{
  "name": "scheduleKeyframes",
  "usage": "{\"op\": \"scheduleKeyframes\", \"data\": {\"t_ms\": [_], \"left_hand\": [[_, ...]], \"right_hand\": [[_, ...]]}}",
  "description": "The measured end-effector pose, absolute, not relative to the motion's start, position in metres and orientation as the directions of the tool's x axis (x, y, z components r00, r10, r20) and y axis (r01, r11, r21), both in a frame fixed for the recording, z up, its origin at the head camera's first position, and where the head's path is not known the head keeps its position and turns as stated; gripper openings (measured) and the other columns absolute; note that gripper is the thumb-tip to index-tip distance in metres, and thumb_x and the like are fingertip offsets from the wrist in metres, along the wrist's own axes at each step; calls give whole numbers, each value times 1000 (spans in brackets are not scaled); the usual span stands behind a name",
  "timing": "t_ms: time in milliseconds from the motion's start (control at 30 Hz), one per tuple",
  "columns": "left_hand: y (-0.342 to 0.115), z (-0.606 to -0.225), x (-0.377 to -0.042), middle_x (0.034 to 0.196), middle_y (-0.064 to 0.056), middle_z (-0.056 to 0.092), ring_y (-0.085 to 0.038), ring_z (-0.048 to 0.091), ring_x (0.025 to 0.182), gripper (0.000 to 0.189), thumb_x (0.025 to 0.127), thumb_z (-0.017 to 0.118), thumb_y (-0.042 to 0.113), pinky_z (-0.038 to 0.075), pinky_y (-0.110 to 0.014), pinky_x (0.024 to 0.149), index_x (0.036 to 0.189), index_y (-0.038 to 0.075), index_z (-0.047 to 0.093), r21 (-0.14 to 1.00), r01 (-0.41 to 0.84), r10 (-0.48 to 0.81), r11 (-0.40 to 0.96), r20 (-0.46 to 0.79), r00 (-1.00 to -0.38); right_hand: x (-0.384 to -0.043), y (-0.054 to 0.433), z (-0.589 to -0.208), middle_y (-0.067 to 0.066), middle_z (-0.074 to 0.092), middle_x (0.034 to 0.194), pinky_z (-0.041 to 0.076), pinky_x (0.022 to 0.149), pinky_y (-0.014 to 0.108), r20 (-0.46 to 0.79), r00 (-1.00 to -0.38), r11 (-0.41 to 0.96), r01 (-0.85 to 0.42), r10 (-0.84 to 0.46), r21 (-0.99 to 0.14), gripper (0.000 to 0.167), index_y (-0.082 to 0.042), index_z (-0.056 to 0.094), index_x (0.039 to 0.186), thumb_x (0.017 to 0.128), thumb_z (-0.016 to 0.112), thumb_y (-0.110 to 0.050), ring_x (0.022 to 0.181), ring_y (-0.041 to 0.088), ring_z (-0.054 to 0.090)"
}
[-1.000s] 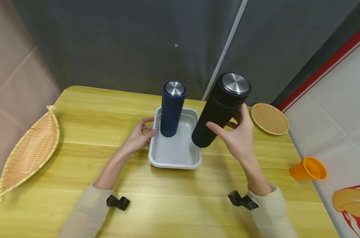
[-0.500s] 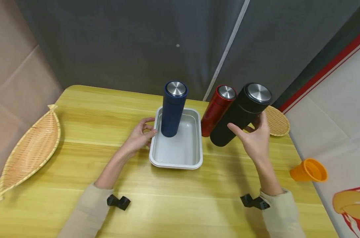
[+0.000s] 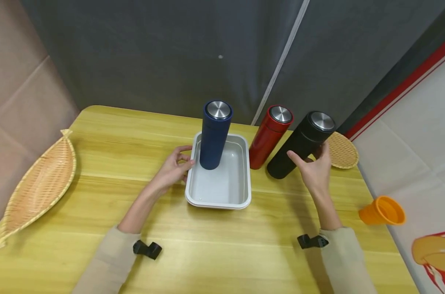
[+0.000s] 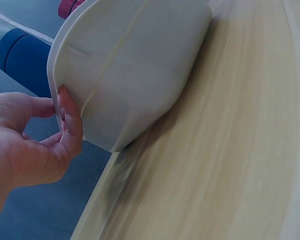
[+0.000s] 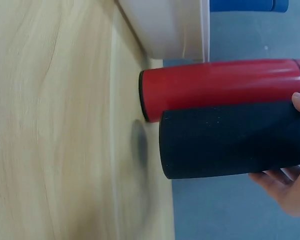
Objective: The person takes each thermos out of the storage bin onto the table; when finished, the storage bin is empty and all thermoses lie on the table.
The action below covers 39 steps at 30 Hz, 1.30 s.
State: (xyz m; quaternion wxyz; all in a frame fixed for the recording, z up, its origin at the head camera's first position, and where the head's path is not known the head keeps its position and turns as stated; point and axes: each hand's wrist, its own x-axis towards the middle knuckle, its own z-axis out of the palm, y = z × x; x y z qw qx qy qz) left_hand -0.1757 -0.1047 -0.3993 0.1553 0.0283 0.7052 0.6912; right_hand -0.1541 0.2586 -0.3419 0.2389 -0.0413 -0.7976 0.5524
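My right hand (image 3: 314, 167) grips a black thermos bottle (image 3: 299, 145) with a steel lid, right of a red thermos bottle (image 3: 268, 141). In the right wrist view the black bottle (image 5: 230, 140) has its base a little above the wood, over a dark shadow. The red bottle (image 5: 215, 89) stands on the table beside it. With thumb and fingers my left hand (image 3: 172, 167) pinches the left rim of a pale grey plastic tub (image 3: 218, 200). A navy blue thermos bottle (image 3: 215, 136) stands upright inside the tub. In the left wrist view the fingers (image 4: 70, 117) lie against the tub's outer wall.
On the left of the wooden table (image 3: 222, 245) lies a leaf-shaped wicker basket (image 3: 40, 188). A round woven mat (image 3: 341, 151) sits at the back right, partly behind the black bottle. An orange cup (image 3: 382, 210) is at the right edge. A dark grey curtain (image 3: 152, 53) hangs behind.
My right hand has carried the black bottle from the tub's right edge rightward and then lower, uncovering the red bottle behind it. The left hand stays on the tub rim.
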Motion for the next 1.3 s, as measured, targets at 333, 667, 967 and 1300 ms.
{"op": "scheduleKeyframes", "data": {"t_ms": [333, 667, 967, 1300], "left_hand": [[-104, -399, -176, 112, -19, 48, -24, 60, 69, 53, 98, 54, 9, 52, -31, 53, 145, 8, 31, 982, -182, 250, 45, -187, -950], [-104, -398, -175, 112, -19, 48, -24, 60, 70, 54, 98, 54, 8, 52, -30, 52, 146, 8, 30, 984, -174, 255, 44, -179, -950], [-103, -399, -175, 113, -21, 48, -24, 59, 70, 54, 97, 53, 7, 51, -29, 52, 146, 7, 30, 985, -168, 254, 37, -172, -952], [-104, -399, -175, 112, -22, 48, -22, 59, 68, 53, 97, 54, 8, 52, -31, 52, 145, 7, 31, 986, -163, 253, 32, -166, -953]], "right_hand": [[-160, 251, -331, 1, 55, 111, 48, 73, 17, 313, -896, 354, -195, 315, -915, 67, -5, 45, 133, 75, 79, -3, 98, 12, 54], [-171, 247, -339, -3, 54, 104, 47, 73, 19, 325, -884, 351, -202, 337, -914, 64, 1, 45, 130, 75, 78, 0, 94, 9, 53], [-172, 246, -338, -4, 53, 105, 46, 75, 21, 312, -890, 387, -172, 333, -906, 64, 2, 44, 131, 76, 77, -1, 95, 9, 51], [-174, 247, -340, -4, 54, 103, 48, 75, 22, 316, -889, 369, -187, 330, -911, 60, 0, 46, 127, 76, 77, 0, 94, 9, 52]]}}
